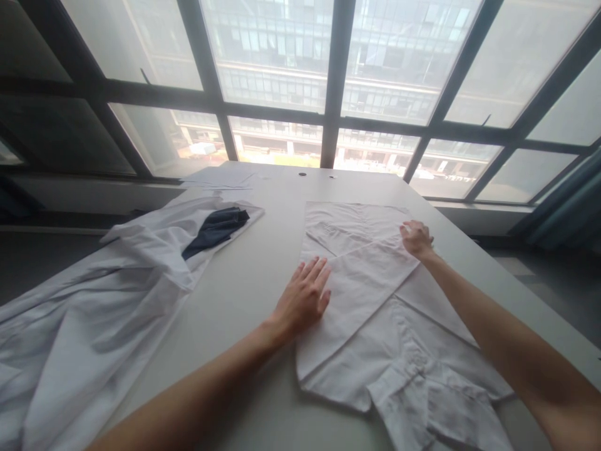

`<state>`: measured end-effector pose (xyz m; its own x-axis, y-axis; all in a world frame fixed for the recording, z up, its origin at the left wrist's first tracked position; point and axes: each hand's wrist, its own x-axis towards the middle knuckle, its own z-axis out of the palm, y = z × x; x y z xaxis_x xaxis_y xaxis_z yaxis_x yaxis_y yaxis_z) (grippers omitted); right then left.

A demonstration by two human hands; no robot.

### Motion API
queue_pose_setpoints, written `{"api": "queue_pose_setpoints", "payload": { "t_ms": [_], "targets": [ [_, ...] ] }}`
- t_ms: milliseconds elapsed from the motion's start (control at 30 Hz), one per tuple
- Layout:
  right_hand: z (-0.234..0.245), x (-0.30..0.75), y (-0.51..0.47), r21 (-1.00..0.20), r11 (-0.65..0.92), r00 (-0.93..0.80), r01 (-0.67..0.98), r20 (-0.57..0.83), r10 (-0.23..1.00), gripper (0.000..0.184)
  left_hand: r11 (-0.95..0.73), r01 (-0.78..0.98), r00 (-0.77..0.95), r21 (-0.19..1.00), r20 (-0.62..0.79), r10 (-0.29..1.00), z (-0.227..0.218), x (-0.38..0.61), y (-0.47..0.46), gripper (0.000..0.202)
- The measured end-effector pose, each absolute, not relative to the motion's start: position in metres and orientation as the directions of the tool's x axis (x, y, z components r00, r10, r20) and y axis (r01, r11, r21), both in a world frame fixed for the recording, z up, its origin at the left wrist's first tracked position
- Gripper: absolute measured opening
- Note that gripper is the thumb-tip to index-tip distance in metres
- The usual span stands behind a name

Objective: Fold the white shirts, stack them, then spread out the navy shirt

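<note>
Head view, from my remote seat, reading left to right: well to the left of the left hand, a heap of white cloth lies loose and rumpled along the table, with a dark blue piece of fabric on top at its far end. Beyond that heap, farther from the grip, I make out some white sheets, too pale for me to say more. Neither hand is near that side, and I judge it not yet dealt with.

Under the left hand and across to the right hand lies the white garment, shirt-like by its seams. I would call the work partway along: a broad panel is already laid over, its slanting edge running from nearer than the left hand up toward the right hand. What seems left is the near end, spread out around a bunched, seamed part, plus some creases beyond the left hand.

As for the grip, the left hand is flat, fingers lightly spread over the garment's left edge, holding nothing that I can see. The right hand sits at the garment's right edge, fingers partly curled; I cannot tell whether they pinch the fabric or only touch it.
</note>
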<state>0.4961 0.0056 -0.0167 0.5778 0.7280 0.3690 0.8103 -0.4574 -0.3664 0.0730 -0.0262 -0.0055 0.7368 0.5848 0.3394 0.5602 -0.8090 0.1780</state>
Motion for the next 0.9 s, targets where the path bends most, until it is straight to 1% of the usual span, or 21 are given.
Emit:
{"api": "queue_pose_setpoints", "payload": {
  "t_ms": [67,133,233,333,433,533,600,667,700,733,833,900],
  "targets": [
    [-0.022,0.479,0.003,-0.304,-0.408,0.498,0.861,0.34,0.798,0.054,-0.8,0.579,0.771,0.158,0.215,0.6,-0.011,0.073,-0.031,0.059],
    [-0.028,0.47,0.0,-0.232,-0.399,0.451,0.887,0.249,0.857,0.059,-0.777,0.61,0.767,0.157,0.131,0.628,-0.016,0.072,-0.032,0.063],
    [-0.034,0.473,-0.004,-0.156,-0.432,0.448,0.888,0.082,0.89,0.066,-0.758,0.63,0.756,0.171,0.087,0.648,-0.016,0.07,-0.031,0.063],
    [-0.035,0.485,-0.006,-0.115,-0.425,0.427,0.898,-0.009,0.904,0.07,-0.751,0.629,0.753,0.202,0.083,0.653,-0.014,0.07,-0.031,0.063],
    [-0.035,0.489,-0.006,-0.132,-0.415,0.417,0.9,-0.01,0.909,0.075,-0.748,0.621,0.75,0.235,0.098,0.654,-0.013,0.071,-0.031,0.062],
    [-0.033,0.486,-0.005,-0.172,-0.479,0.488,0.861,0.015,0.873,0.082,-0.745,0.62,0.752,0.244,0.087,0.654,-0.013,0.071,-0.03,0.062],
    [-0.032,0.484,-0.005,-0.189,-0.501,0.51,0.844,-0.003,0.86,0.083,-0.746,0.623,0.753,0.237,0.08,0.654,-0.014,0.071,-0.03,0.062],
    [-0.03,0.484,-0.006,-0.216,-0.494,0.503,0.842,-0.014,0.864,0.078,-0.745,0.628,0.75,0.225,0.08,0.656,-0.014,0.07,-0.031,0.062],
    [-0.029,0.485,-0.007,-0.234,-0.491,0.508,0.839,0.016,0.861,0.075,-0.745,0.629,0.75,0.219,0.078,0.656,-0.014,0.069,-0.031,0.063],
    [-0.029,0.485,-0.009,-0.251,-0.489,0.521,0.835,0.077,0.85,0.072,-0.748,0.629,0.753,0.213,0.074,0.654,-0.013,0.069,-0.03,0.063],
    [-0.031,0.48,-0.021,-0.282,-0.476,0.551,0.833,0.351,0.757,0.063,-0.769,0.61,0.775,0.189,0.06,0.629,-0.01,0.067,-0.029,0.068],
    [-0.032,0.471,-0.031,-0.289,-0.456,0.54,0.842,0.455,0.709,0.058,-0.786,0.596,0.788,0.161,0.072,0.612,-0.006,0.066,-0.029,0.07]
  ]
}}
